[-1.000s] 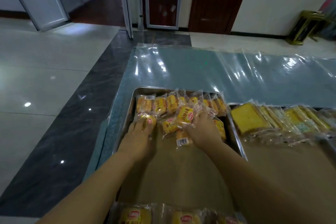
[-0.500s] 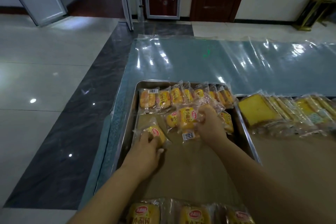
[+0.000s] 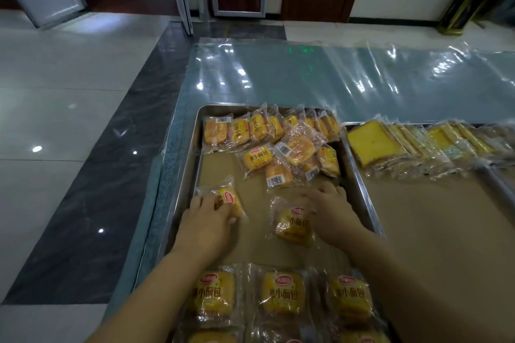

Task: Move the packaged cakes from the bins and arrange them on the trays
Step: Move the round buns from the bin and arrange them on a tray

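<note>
**Two hands and two cakes in the tray**

The left hand (image 3: pixel 206 221) holds a tilted cake (image 3: pixel 230 199) near the left side of the tray (image 3: pixel 195 147). Its fingers (image 3: pixel 196 203) curl over the pack and the thumb pinches it from below. The pack stands up on its edge and leans to one side. The left arm comes in from the bottom and points up the tray.

The right hand (image 3: pixel 333 211) lies low over the brown paper (image 3: pixel 250 242), palm down. Its fingers (image 3: pixel 323 193) look spread out and flat, but they are blurry. A flat cake (image 3: pixel 292 224) lies just beside this hand, on its thumb side. It is hard to tell if the hand touches the pack. The right arm comes in from the bottom right corner.

A far row (image 3: pixel 267 127) of cakes lines the back of the tray. A loose pile (image 3: pixel 278 157) sits in front of it, just past the right fingers. A near row (image 3: pixel 281 295) of three cakes lies at the front, under the arms.

A second tray (image 3: pixel 359 175) on the right holds yellow slices (image 3: pixel 373 145). Both trays sit on a worktop (image 3: pixel 306 78) under shiny plastic.
</note>
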`<state>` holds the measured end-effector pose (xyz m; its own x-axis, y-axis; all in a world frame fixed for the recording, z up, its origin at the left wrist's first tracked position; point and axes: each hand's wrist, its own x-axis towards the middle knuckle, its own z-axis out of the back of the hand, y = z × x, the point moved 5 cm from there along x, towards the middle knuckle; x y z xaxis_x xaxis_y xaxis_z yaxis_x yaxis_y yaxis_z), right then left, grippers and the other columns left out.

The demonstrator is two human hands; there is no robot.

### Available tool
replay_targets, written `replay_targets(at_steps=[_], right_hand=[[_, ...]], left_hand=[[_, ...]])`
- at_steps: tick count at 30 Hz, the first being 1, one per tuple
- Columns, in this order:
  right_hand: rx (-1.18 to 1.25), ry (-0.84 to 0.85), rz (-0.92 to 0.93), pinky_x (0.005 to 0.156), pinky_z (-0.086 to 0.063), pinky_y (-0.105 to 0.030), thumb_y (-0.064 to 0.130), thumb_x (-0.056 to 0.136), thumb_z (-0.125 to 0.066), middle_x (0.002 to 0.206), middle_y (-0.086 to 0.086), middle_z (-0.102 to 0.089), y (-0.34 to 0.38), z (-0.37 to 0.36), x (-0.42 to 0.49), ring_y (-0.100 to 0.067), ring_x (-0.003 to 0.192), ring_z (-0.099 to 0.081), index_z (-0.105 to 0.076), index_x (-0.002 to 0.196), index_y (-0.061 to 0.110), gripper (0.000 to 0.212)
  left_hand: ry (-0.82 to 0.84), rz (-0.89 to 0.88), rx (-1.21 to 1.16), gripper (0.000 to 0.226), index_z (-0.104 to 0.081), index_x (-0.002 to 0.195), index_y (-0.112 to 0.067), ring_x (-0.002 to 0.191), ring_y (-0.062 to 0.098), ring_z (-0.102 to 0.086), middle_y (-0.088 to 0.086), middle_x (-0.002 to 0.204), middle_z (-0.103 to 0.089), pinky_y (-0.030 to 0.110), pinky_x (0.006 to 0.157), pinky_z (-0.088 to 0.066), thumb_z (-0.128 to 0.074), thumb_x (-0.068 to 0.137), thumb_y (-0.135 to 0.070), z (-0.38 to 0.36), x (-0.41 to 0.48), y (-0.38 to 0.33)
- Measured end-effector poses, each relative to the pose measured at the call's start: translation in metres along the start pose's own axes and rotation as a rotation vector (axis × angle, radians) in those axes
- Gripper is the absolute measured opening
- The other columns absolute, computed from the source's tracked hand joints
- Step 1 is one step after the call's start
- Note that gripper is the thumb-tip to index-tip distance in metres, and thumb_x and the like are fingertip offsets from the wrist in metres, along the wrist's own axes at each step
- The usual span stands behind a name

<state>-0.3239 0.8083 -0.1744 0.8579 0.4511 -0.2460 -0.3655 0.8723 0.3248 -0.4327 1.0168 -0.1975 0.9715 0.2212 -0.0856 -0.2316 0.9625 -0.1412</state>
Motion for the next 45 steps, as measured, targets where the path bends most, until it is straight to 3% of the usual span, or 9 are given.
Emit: replay_targets(at_steps=[4,7,11,15,20,28,35,41,45], right_hand=[[0.015,-0.15,0.049,0.096,-0.037,-0.036,0.038,0.089,-0.053,0.133,-0.005,-0.038,0.02,-0.017,-0.02,-0.025,0.121,-0.03,-0.047,0.13,0.029,0.042],[0.052,-0.089,0.054,0.094,-0.04,-0.037,0.042,0.09,-0.051,0.13,-0.002,-0.035,0.026,-0.035,-0.024,-0.024,0.121,-0.03,-0.041,0.13,0.04,0.042],[0.041,-0.067,0.043,0.092,-0.042,-0.035,0.042,0.094,-0.046,0.123,-0.002,-0.04,0.023,-0.043,-0.021,-0.021,0.116,-0.035,-0.044,0.132,0.036,0.039],[0.048,-0.045,0.061,0.094,-0.041,-0.036,0.038,0.095,-0.044,0.13,-0.004,-0.036,0.025,-0.049,-0.022,-0.024,0.122,-0.03,-0.041,0.134,0.035,0.039],[0.023,-0.011,0.13,0.104,-0.034,-0.04,0.04,0.091,-0.051,0.138,-0.005,-0.031,0.033,-0.055,-0.031,-0.025,0.127,-0.024,-0.041,0.134,0.034,0.044],[0.023,-0.043,0.194,0.096,-0.039,-0.035,0.043,0.083,-0.062,0.13,-0.002,-0.037,0.046,-0.056,-0.043,-0.022,0.121,-0.032,-0.047,0.125,0.035,0.045],[0.161,-0.182,0.171,0.094,-0.04,-0.029,0.036,0.084,-0.064,0.125,0.004,-0.047,0.03,-0.014,-0.027,-0.015,0.116,-0.042,-0.052,0.125,0.027,0.044],[0.275,-0.265,0.024,0.073,-0.043,-0.028,0.027,0.084,-0.064,0.115,0.002,-0.055,-0.004,0.026,0.01,-0.016,0.095,-0.054,-0.055,0.117,0.024,0.034],[0.353,-0.339,-0.085,0.076,-0.049,-0.033,0.032,0.084,-0.063,0.112,0.001,-0.055,-0.024,0.047,0.043,-0.017,0.094,-0.055,-0.051,0.117,0.022,0.036]], left_hand=[[-0.007,-0.135,-0.053,0.039,-0.045,0.133,-0.02,0.138,0.027,-0.016,0.002,0.149,-0.029,0.04,0.111,-0.024,-0.042,0.096,-0.029,0.001,0.005,-0.002],[0.077,-0.121,-0.112,0.04,-0.041,0.134,-0.023,0.133,0.024,-0.029,0.0,0.148,-0.029,0.038,0.103,-0.038,-0.042,0.095,-0.034,0.0,0.008,0.002],[0.048,-0.049,-0.012,0.044,-0.042,0.128,-0.032,0.119,0.024,-0.038,0.002,0.137,-0.037,0.038,0.092,-0.042,-0.043,0.089,-0.052,0.001,0.004,0.0],[-0.015,-0.009,0.043,0.048,-0.046,0.121,-0.029,0.115,0.023,-0.033,0.005,0.127,-0.038,0.035,0.093,-0.038,-0.045,0.084,-0.061,-0.004,-0.006,-0.006],[-0.009,-0.007,-0.089,0.061,-0.042,0.13,-0.022,0.127,0.021,-0.033,0.001,0.138,-0.036,0.034,0.101,-0.036,-0.052,0.082,-0.059,-0.01,-0.02,-0.005],[0.003,0.058,-0.088,0.059,-0.041,0.124,-0.032,0.119,0.02,-0.036,-0.002,0.13,-0.039,0.037,0.096,-0.04,-0.053,0.077,-0.065,-0.014,-0.04,0.001],[-0.11,0.07,-0.196,0.046,-0.05,0.122,-0.032,0.107,0.014,-0.046,-0.007,0.12,-0.049,0.032,0.085,-0.043,-0.048,0.084,-0.058,0.003,-0.01,0.0],[-0.043,0.127,-0.382,0.041,-0.048,0.123,-0.029,0.098,0.013,-0.052,-0.004,0.118,-0.053,0.026,0.07,-0.041,-0.044,0.09,-0.053,0.007,0.051,-0.016],[-0.05,0.262,-0.536,0.031,-0.047,0.112,-0.03,0.075,0.005,-0.049,-0.009,0.094,-0.057,0.022,0.055,-0.035,-0.044,0.091,-0.052,0.006,0.091,-0.022]])
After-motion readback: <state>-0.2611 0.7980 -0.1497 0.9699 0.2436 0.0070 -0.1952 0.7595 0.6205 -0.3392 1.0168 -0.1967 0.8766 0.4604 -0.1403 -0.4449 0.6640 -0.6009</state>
